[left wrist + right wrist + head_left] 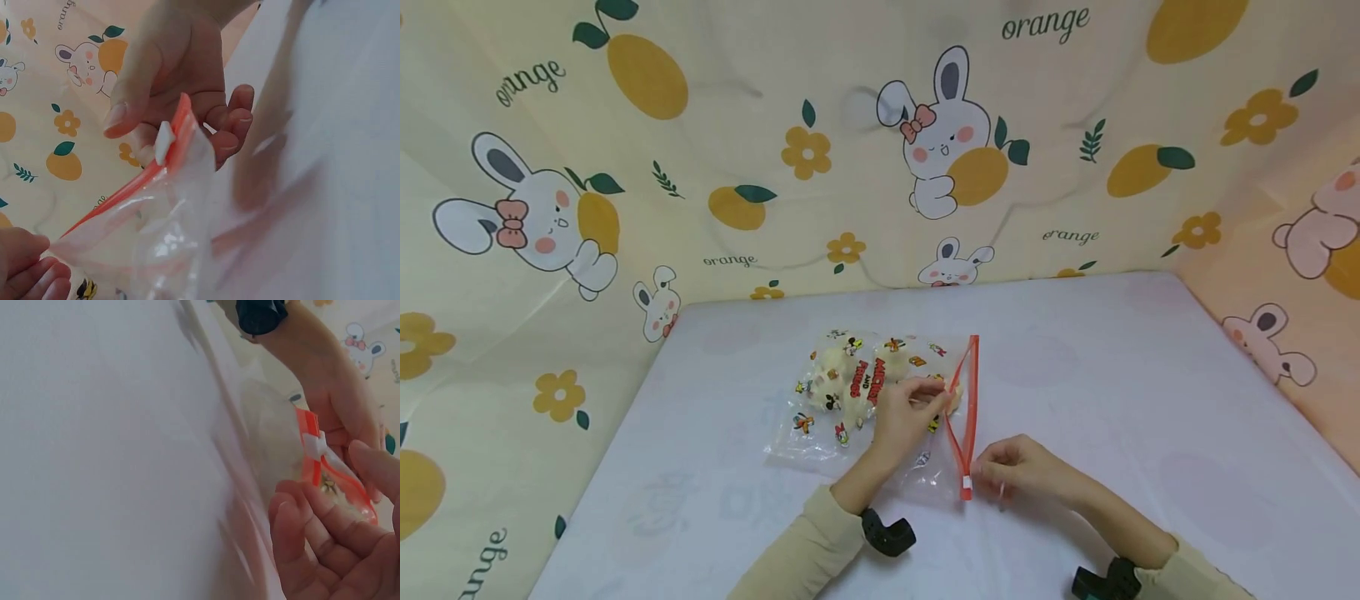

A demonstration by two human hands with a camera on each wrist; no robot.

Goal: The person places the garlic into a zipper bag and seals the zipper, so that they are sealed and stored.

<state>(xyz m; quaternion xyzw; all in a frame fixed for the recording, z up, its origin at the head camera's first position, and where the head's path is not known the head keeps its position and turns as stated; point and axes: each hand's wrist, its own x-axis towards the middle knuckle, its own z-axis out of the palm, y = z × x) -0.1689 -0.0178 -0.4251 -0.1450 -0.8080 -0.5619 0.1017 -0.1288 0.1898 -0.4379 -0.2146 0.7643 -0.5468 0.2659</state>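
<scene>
A clear slider bag [820, 446] printed with cartoon figures lies on the table, with cream-coloured, soft-looking things [831, 371] inside. Its red zip strip [973, 392] faces right and the mouth gapes open. My left hand [906, 421] reaches over the bag and pinches one red lip of the mouth between thumb and fingers. At the strip's near end sits the white slider [164, 142]. Just right of the slider is my right hand [1033, 471], its fingers loosely bent and nothing held in them; in the right wrist view its fingertips [294, 490] overlap the strip.
A white cloth [1075, 375] covers the table. Around the back and sides hang curtains [820, 75] printed with rabbits and oranges. Black wrist cameras [887, 533] are strapped to both wrists.
</scene>
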